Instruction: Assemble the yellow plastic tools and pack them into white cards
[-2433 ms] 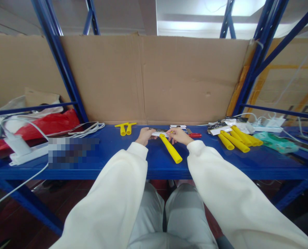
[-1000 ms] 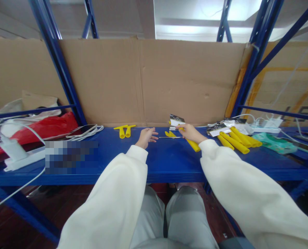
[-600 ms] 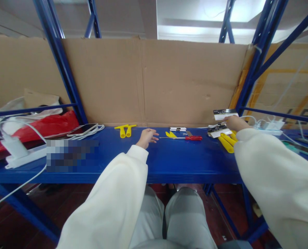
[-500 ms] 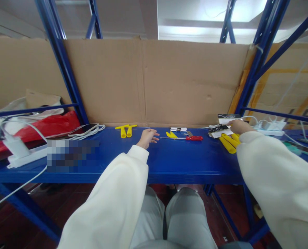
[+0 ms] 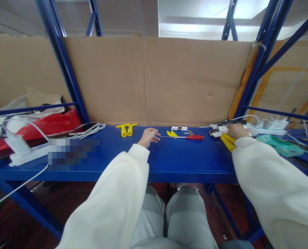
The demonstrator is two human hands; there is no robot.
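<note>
My left hand (image 5: 149, 137) hovers above the blue shelf surface, its fingers loosely bent and apart with nothing in them. Just right of it lies a screwdriver (image 5: 194, 137) with a red handle. Two small yellow pointed pieces (image 5: 171, 133) lie behind its shaft, near tiny metal parts (image 5: 186, 133). On the far right, my right hand (image 5: 236, 131) reaches down among black-and-white packages (image 5: 216, 132) and yellow tube-shaped pieces (image 5: 227, 142). Its fingers are hidden, so any hold is unclear. Two yellow T-shaped pieces (image 5: 127, 129) stand at the back left.
Cardboard (image 5: 169, 79) walls off the back between blue posts. Leftward are a phone (image 5: 85, 128) with coiled cable, a power strip (image 5: 30, 155) and a red bag (image 5: 48, 125). A green translucent item (image 5: 280, 145) and another power strip (image 5: 270, 132) lie right. A white-topped small pack (image 5: 179, 128) rests at the back.
My right hand has dropped lower among the packages, and the black-and-white package by it now lies lower and flatter. More of the green item shows. The left hand is nearly still.
</note>
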